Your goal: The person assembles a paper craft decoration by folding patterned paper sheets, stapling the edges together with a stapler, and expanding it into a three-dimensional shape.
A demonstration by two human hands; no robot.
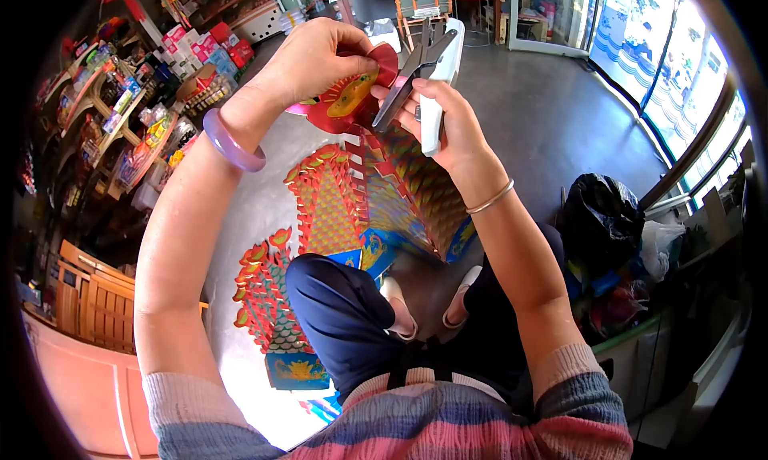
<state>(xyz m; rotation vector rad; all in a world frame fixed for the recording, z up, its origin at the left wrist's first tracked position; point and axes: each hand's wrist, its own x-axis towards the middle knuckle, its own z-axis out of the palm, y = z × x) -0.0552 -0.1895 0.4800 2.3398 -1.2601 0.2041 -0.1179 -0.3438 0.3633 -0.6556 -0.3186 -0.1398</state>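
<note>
My left hand (pixel 320 60), with a lilac bangle on its wrist, pinches the edge of a red and gold paper ornament (pixel 352 96) held up in front of me. In my right hand (pixel 452 120) is a white stapler-like tool with dark metal arms (pixel 440 100). Its metal arms spread apart, and one reaches down beside the ornament's right edge. Some of my right fingers are hidden behind the tool and the ornament. Below both hands stands a large folded paper piece (pixel 328 204) with gold scales and red tips.
A smaller green and red paper piece (pixel 276 300) stands left of my knee. Shelves of packaged goods (pixel 120 116) line the left side, above a wooden chair (pixel 96 300). Black and clear plastic bags (pixel 604 220) lie at right. A folding chair (pixel 424 4) and glass doors are farther back.
</note>
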